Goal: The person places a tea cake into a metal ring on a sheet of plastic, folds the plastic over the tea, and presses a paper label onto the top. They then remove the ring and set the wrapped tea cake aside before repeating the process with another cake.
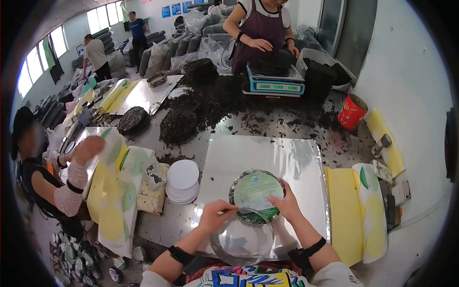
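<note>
A round, flat package (pixel 256 191) with a green and white printed label and a dark, shiny rim lies on the metal sheet before me. My right hand (pixel 285 204) is closed around its right edge, thumb on the label. My left hand (pixel 218 215) pinches the upper edge of a translucent ring-shaped band (pixel 215 246), which hangs over the near side of the sheet. The top of this band overlaps the lower edge of the package. Left of the sheet is a stack of white paper discs (pixel 182 177).
Printed yellow and white sheets (pixel 344 213) lie to the right. Loose dark leaf material (pixel 229 95) and round dark cakes (pixel 134 120) cover the far table. A co-worker stands behind a weighing scale (pixel 275 87); another person sits at left. A red tin (pixel 352 112) stands at right.
</note>
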The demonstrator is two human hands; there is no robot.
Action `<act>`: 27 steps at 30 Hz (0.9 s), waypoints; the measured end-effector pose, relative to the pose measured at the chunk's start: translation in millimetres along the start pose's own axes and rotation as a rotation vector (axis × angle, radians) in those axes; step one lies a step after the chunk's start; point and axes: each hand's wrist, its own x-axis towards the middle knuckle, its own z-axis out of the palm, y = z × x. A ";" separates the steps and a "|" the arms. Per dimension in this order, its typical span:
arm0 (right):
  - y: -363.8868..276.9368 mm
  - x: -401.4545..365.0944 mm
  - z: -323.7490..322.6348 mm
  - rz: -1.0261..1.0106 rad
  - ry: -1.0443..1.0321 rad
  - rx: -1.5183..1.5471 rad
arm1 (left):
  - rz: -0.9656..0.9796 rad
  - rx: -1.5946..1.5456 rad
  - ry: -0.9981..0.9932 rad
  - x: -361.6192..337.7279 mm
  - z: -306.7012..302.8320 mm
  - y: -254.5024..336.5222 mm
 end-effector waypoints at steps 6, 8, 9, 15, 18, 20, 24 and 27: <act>-12.1 28.5 -28.4 -0.990 -0.173 -0.883 | -0.124 0.104 -0.337 21.9 11.0 4.1; 14.2 15.7 -39.6 -0.863 -0.272 -0.784 | -0.270 0.036 -0.372 26.7 0.4 -9.8; 21.7 11.5 -48.1 -0.713 -0.136 -0.615 | -0.364 -0.030 -0.251 28.8 -7.7 -19.1; 52.2 85.1 -21.9 0.155 -0.080 0.388 | 0.010 0.546 -0.271 60.0 15.5 -124.5; -13.1 75.3 25.1 -0.015 -0.426 0.425 | -0.437 -0.539 0.312 64.2 -11.1 -28.1; -55.0 59.4 42.6 -0.069 -0.614 0.394 | -0.372 -0.608 0.395 16.8 -67.3 -18.8; -56.2 37.1 70.6 -0.123 -0.881 0.177 | -0.389 -0.386 0.603 -166.6 -138.6 3.2; -61.9 19.6 81.8 -0.231 -0.878 -0.002 | -0.481 -0.438 1.235 -350.1 -116.4 -25.6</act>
